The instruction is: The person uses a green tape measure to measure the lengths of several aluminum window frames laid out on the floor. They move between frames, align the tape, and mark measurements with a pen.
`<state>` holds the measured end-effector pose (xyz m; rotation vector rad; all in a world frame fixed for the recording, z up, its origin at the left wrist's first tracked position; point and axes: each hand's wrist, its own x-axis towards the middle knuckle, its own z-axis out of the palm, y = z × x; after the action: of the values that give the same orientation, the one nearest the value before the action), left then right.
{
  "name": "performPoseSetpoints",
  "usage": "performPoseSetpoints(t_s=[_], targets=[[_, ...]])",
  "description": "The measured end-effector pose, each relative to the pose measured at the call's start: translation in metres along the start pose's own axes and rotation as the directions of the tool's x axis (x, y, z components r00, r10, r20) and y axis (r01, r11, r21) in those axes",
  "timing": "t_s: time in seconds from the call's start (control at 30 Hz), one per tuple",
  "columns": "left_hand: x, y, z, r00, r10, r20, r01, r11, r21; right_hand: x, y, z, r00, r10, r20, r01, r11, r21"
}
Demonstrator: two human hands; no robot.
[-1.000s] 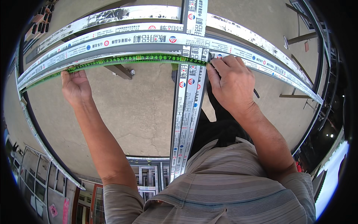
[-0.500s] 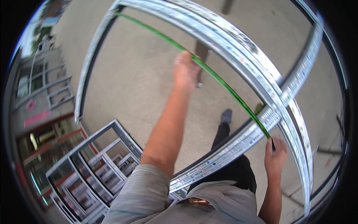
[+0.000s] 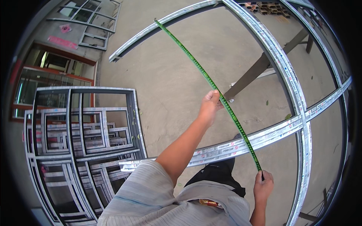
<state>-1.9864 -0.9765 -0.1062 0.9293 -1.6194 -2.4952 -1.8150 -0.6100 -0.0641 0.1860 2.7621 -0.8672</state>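
A green tape measure (image 3: 194,63) is drawn out slantwise over a large metal frame wrapped in printed film (image 3: 260,27). Its far tip meets the frame's far left bar (image 3: 140,31). My left hand (image 3: 210,107) pinches the blade about midway along. Lower right, my right hand (image 3: 263,184) is closed around the dark end of the tape, mostly hidden by the fingers. Between the two hands the blade passes over the near crossbar (image 3: 226,148), which runs in front of my body.
Several film-wrapped window frames (image 3: 81,154) lean stacked at the left, near a brown-framed glass door (image 3: 56,81). A dark beam (image 3: 250,73) stands under the large frame. More frames (image 3: 85,19) lie at the upper left, and stacked profiles (image 3: 269,8) at the far right.
My view has turned, so the frame and tape appear rotated. Both hands now show lower in view, the left also further right. Both still grip the tape.
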Motion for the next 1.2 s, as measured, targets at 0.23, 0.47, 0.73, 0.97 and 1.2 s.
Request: performPoseSetpoints(t_s=[0.23,0.47,0.73,0.97,1.2], targets=[[-0.122,0.006,-0.133,0.997,0.073,-0.012,-0.073,0.997,0.005,-0.107,-0.002,0.048,0.985,-0.174,-0.015,0.173,0.984,-0.029],[-0.199,0.022,-0.221,0.997,-0.012,-0.082,0.018,0.997,0.081,-0.201,-0.034,0.078,0.99,-0.13,0.053,0.129,0.992,0.017],[-0.217,0.021,-0.295,0.998,-0.036,-0.057,0.038,0.999,0.031,-0.244,-0.068,0.113,0.984,-0.173,0.052,0.173,0.985,0.0],[-0.196,0.018,-0.359,0.998,-0.009,-0.063,0.014,0.996,0.089,-0.296,-0.099,0.181,0.989,-0.077,0.129,0.074,0.997,0.03],[-0.216,0.016,-0.34,0.997,0.052,-0.062,-0.052,0.999,-0.002,-0.304,-0.107,0.175,0.979,0.057,0.195,-0.084,0.987,0.134]])
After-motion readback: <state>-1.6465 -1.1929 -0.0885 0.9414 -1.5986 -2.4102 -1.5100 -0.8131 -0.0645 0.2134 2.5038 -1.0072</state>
